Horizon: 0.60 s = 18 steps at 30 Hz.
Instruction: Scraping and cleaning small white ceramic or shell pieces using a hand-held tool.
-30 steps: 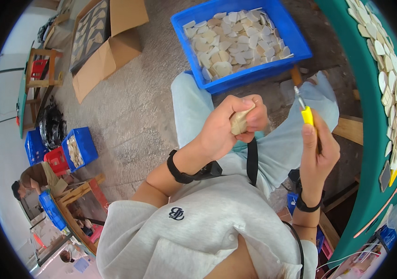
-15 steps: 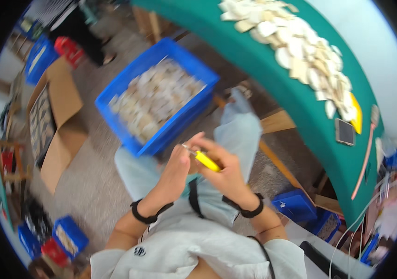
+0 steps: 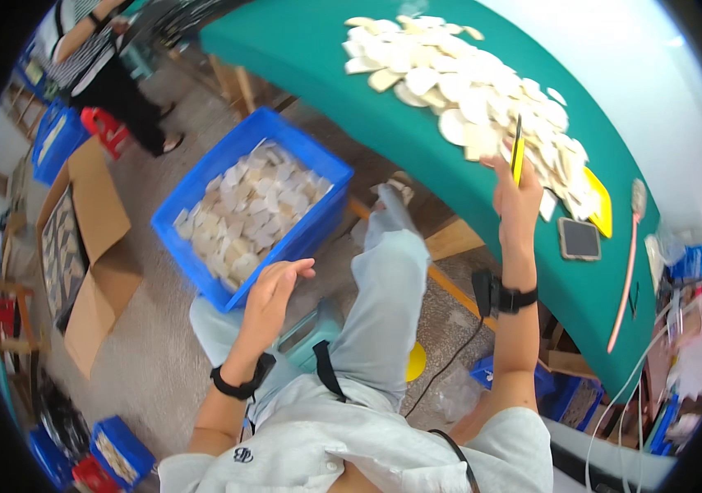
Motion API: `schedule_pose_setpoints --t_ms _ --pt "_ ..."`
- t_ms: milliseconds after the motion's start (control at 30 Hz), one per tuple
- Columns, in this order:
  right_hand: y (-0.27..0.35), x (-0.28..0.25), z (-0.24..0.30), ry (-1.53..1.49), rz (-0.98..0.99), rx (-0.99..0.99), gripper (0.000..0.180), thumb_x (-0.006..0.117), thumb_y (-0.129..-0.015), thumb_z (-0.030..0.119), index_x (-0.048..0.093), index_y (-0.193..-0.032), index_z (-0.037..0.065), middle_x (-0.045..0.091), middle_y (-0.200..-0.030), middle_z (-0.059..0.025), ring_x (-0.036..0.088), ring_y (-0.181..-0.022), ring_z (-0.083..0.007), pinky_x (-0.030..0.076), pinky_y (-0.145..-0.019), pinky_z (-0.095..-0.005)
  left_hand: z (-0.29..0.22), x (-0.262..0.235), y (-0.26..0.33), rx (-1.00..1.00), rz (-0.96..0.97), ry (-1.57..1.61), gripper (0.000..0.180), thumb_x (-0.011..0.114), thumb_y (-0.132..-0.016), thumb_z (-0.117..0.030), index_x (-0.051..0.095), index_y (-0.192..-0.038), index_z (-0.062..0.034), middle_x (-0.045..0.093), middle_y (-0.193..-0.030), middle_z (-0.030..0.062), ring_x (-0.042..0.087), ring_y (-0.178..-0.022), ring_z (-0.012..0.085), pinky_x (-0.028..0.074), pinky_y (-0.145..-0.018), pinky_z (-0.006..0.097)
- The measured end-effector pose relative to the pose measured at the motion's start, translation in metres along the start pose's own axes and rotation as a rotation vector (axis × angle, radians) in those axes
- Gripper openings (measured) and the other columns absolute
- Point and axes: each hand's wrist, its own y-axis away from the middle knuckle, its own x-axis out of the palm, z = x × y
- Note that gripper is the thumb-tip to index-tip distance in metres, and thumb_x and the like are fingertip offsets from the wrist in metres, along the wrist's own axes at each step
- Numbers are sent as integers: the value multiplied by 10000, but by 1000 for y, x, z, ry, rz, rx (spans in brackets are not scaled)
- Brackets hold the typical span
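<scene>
My right hand (image 3: 515,197) is stretched over the green-covered table, gripping a slim yellow-handled tool (image 3: 518,160) with a thin dark tip pointing up. Its fingertips are at the near edge of a heap of flat, cream-white pieces (image 3: 470,90); whether they touch one I cannot tell. My left hand (image 3: 269,300) is held above my lap beside the near corner of a blue bin (image 3: 203,287), fingers extended and nothing in them. Many similar flat, pale pieces (image 3: 256,205) fill the bin.
On the green table (image 3: 417,172) lie a phone (image 3: 579,239), a yellow object (image 3: 602,205) partly under the heap, and a pink-handled brush (image 3: 626,271). An open cardboard box (image 3: 104,230) stands on the floor at left. A person (image 3: 113,90) stands at the far left.
My hands have parted from above my lap. The right one has gone up and right to the heap with the yellow-handled tool; the left has shifted left. The view has turned slightly.
</scene>
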Motion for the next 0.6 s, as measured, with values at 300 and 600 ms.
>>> schedule_pose_setpoints --t_ms 300,600 --pt "119 53 -94 485 595 -242 292 675 -775 58 622 -1060 34 606 -773 -105 559 -611 -184 444 -578 -275 142 -93 -5 -262 -246 -310 381 472 -881 -135 493 -1261 -127 540 -1118 153 608 -798 256 472 -780 347" --pt "119 73 -122 698 541 -648 274 682 -733 5 638 -1004 5 615 -717 -125 552 -554 -260 425 -507 -323 324 -127 -121 -622 -59 -787 388 557 -810 -242 553 -1175 -111 502 -1176 189 491 -1088 353 430 -896 428"
